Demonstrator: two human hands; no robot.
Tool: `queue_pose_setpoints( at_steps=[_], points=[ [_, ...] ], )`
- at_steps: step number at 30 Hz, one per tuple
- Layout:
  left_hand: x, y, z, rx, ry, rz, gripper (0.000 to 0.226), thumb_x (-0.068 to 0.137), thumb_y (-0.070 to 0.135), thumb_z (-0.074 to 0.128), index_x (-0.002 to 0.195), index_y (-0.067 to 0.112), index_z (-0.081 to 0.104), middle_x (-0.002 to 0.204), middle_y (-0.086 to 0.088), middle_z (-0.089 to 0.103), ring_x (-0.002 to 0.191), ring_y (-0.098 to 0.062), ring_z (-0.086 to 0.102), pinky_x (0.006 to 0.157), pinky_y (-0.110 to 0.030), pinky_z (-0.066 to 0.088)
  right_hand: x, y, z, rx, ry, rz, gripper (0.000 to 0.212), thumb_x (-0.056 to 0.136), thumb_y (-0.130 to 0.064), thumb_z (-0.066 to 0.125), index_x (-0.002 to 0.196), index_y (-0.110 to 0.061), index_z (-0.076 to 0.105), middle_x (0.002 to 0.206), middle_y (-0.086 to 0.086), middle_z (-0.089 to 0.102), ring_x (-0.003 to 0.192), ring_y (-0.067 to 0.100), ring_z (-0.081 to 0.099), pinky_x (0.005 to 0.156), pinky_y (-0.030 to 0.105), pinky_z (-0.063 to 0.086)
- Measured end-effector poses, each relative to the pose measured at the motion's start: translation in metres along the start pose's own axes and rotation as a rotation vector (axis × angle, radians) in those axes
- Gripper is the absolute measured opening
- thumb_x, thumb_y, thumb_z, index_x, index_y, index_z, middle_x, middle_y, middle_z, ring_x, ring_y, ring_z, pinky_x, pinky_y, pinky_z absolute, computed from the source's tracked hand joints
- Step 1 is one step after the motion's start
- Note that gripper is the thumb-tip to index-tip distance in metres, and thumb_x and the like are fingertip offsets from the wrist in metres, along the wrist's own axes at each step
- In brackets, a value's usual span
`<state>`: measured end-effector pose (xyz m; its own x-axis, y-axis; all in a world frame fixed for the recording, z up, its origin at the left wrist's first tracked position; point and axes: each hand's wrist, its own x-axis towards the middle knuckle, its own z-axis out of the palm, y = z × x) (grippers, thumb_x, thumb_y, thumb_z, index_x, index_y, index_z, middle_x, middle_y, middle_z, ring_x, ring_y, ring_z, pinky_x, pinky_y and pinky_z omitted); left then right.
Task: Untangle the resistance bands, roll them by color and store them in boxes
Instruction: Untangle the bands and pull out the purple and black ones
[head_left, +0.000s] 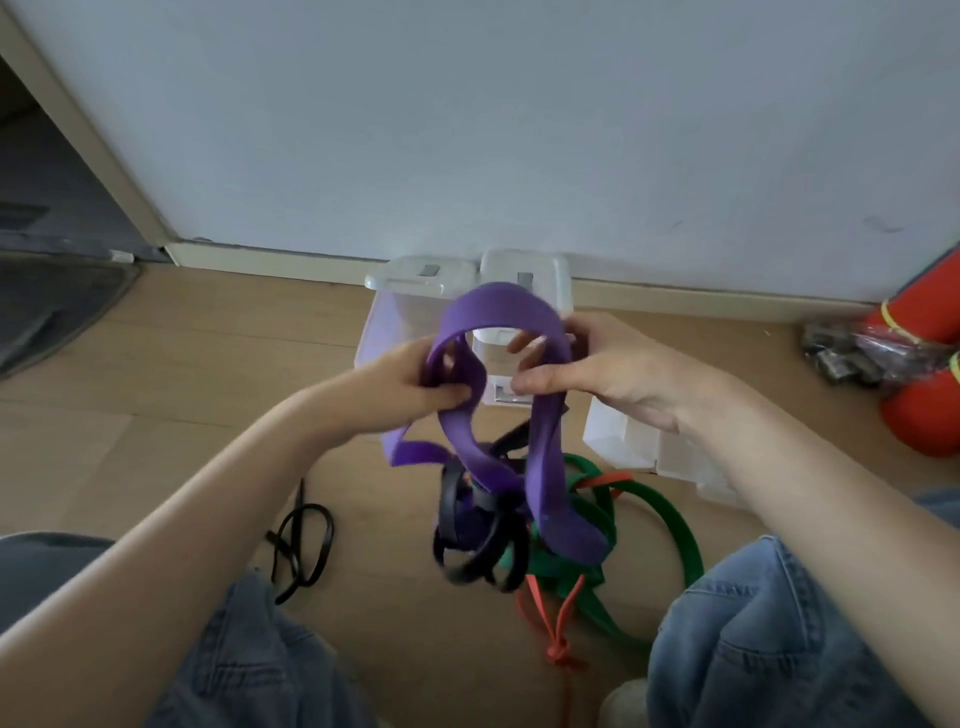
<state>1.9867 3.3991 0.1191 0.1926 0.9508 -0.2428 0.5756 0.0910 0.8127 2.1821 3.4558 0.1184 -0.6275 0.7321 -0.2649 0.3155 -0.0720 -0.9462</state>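
Observation:
A wide purple band (501, 304) arches up between my hands above the floor. My left hand (410, 384) grips its left strand, thumb over the folded part. My right hand (582, 369) pinches the right strand near the top. Below, the purple band hangs down into a knot with a black band (467, 545), lifted partly off the floor. A green band (670, 514) and a thin orange band (558, 623) lie tangled under it. A separate thin black band (306, 540) lies on the floor at left. Clear plastic boxes (410, 291) stand behind, by the wall.
A further clear container (623, 441) sits under my right forearm. Red rolled mats (924, 374) and a dark bundle (841, 348) lie at the right by the wall. A dark doormat (52, 306) is at the far left. My knees in jeans (769, 639) frame the wooden floor.

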Motion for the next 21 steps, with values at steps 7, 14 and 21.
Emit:
queue_pose_setpoints(
  at_steps=[7, 14, 21],
  points=[
    [-0.001, -0.007, -0.013, -0.024, -0.025, -0.001, 0.023, 0.076, 0.019, 0.071, 0.094, 0.015, 0.056, 0.073, 0.002, 0.05, 0.059, -0.001, 0.048, 0.059, -0.015, 0.044, 0.005, -0.002, -0.015, 0.19, 0.284, -0.015, 0.018, 0.075, -0.002, 0.072, 0.072, -0.015, 0.06, 0.055, -0.005, 0.058, 0.054, 0.013, 0.058, 0.061, 0.025, 0.049],
    [0.006, 0.003, -0.012, 0.092, 0.107, 0.091, 0.018, 0.073, -0.004, 0.06, 0.087, 0.006, 0.058, 0.065, 0.001, 0.049, 0.05, -0.001, 0.042, 0.047, -0.009, 0.034, 0.0, -0.013, -0.008, -0.279, 0.024, -0.16, 0.06, 0.052, -0.047, 0.078, 0.105, -0.038, 0.051, 0.108, -0.011, 0.062, 0.102, 0.002, 0.06, 0.089, 0.016, 0.046],
    [0.012, -0.001, 0.003, 0.191, 0.074, 0.091, 0.023, 0.072, -0.003, 0.061, 0.083, 0.018, 0.058, 0.062, 0.006, 0.048, 0.05, -0.002, 0.043, 0.049, -0.011, 0.033, 0.008, 0.004, 0.01, -0.834, -0.056, -0.039, 0.061, 0.063, -0.054, 0.077, 0.11, -0.026, 0.048, 0.114, -0.005, 0.047, 0.101, 0.011, 0.049, 0.083, 0.027, 0.043]
  ],
)
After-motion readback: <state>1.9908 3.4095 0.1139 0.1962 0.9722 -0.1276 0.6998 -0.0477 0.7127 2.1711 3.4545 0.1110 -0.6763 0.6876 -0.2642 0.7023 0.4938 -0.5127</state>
